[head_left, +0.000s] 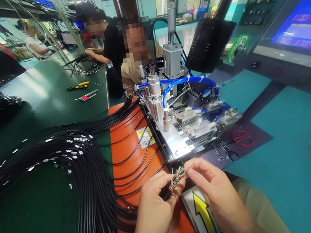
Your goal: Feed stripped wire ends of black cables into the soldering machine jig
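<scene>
A tuft of thin coloured wires (178,178) is held in the air between the two hands, over the near end of an orange mat (124,153). It fans out from the cut end of a black cable (165,192), and its long axis is slanted, running up and to the right from the left hand (152,207) toward the right hand (213,186).

The cable end is pinched between the thumb and fingers of the left hand, so the root of the tuft is nearer that hand. The free tips are nearer the right hand, whose thumb and fingertips are pressed together at the tuft's upper end; whether single wires are gripped there cannot be told, as they are too small and partly hidden by the fingers.

The black cable is trailed down and away to the left, toward a large bundle of black cables (88,174) laid across a green bench (34,226). A pneumatic machine (168,106) is stood beyond the hands, and a yellow arrow label (203,215) is seen just below the right wrist.
</scene>
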`<state>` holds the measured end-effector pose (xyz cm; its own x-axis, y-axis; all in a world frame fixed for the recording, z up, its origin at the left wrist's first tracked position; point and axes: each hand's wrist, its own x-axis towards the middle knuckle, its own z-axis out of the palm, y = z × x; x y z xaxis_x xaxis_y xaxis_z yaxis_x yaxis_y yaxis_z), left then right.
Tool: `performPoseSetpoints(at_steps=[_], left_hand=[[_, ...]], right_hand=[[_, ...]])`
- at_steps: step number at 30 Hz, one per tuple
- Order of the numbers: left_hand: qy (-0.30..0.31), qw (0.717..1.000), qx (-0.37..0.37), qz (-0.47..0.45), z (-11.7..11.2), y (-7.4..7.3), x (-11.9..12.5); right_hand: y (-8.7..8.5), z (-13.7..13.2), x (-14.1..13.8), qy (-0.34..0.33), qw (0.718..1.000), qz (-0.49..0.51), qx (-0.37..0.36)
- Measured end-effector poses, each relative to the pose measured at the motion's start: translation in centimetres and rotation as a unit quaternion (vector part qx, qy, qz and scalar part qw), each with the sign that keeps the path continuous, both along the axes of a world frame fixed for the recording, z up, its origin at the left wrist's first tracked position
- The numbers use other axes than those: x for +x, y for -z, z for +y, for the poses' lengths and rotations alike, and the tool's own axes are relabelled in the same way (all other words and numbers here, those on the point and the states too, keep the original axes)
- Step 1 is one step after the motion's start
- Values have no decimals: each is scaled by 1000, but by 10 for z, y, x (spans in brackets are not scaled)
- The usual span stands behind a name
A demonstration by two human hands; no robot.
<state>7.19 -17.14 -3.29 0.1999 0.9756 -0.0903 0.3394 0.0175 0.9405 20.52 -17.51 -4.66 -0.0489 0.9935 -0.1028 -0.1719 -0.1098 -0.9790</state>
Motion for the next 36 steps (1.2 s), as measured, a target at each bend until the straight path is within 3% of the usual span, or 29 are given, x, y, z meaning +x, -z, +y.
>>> performPoseSetpoints(at_steps=[7, 18, 25, 31, 36], left_hand=[[2, 1000, 23, -18, 0, 1, 2], [16, 998, 46, 29, -1, 0, 6], [28, 998, 41, 40, -1, -1, 6], [-1, 997, 46, 56, -2, 1, 7], [-18, 997, 64, 47, -4, 3, 10]], right_hand=[[-1, -6, 10, -24, 983, -180, 31], [3, -8, 16, -20, 942, -297, 157], [7, -5, 20, -55, 934, -301, 183], [6, -6, 19, -39, 942, -289, 166], [17, -10, 12, -11, 939, -279, 203]])
